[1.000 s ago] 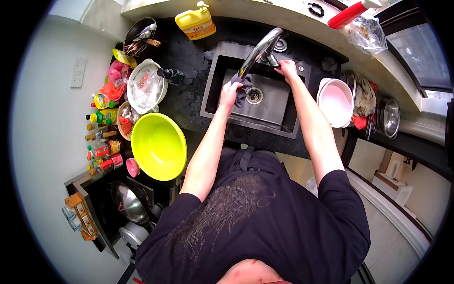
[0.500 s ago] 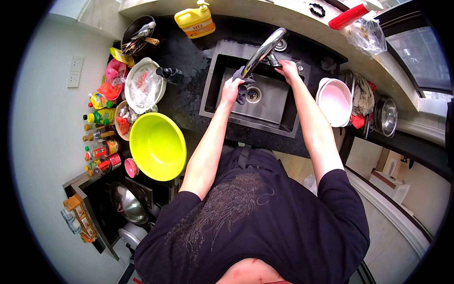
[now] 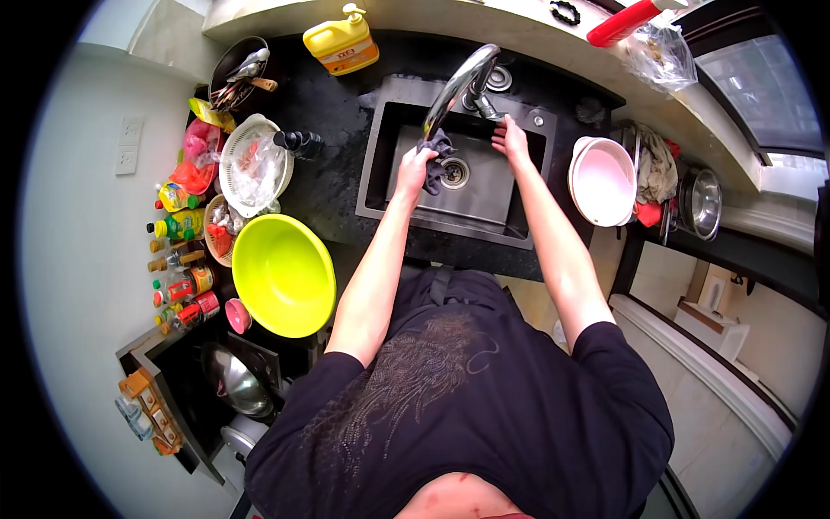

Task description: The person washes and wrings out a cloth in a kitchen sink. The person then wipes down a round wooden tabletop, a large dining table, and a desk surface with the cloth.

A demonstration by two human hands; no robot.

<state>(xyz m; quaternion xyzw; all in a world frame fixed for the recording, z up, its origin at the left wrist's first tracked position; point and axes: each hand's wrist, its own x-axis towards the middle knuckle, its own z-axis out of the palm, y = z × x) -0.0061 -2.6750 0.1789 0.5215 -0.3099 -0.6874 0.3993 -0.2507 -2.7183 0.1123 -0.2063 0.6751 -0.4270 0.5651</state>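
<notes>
My left hand [image 3: 413,170] is closed on a dark grey cloth [image 3: 439,156] under the spout end of the chrome faucet [image 3: 456,82]. Part of the cloth hangs over the dark metal sink [image 3: 467,186], beside the drain strainer [image 3: 455,173]. On the other side, my right hand [image 3: 510,141] is just below the faucet's lever handle [image 3: 489,109], with its fingers stretched out and holding nothing. Whether a fingertip still touches the lever, I cannot tell. No water stream can be made out at the spout.
Left of the sink are a lime-green basin [image 3: 284,277], a white basket with plastic bags [image 3: 256,166] and several bottles [image 3: 186,284]. A yellow jug [image 3: 342,45] stands at the back. Pale pink basins [image 3: 603,182] sit to the right, near metal bowls [image 3: 702,204].
My right hand has drawn back slightly from the faucet lever and its fingers have straightened. The left hand keeps the cloth under the spout. The whole view has shifted a little.
</notes>
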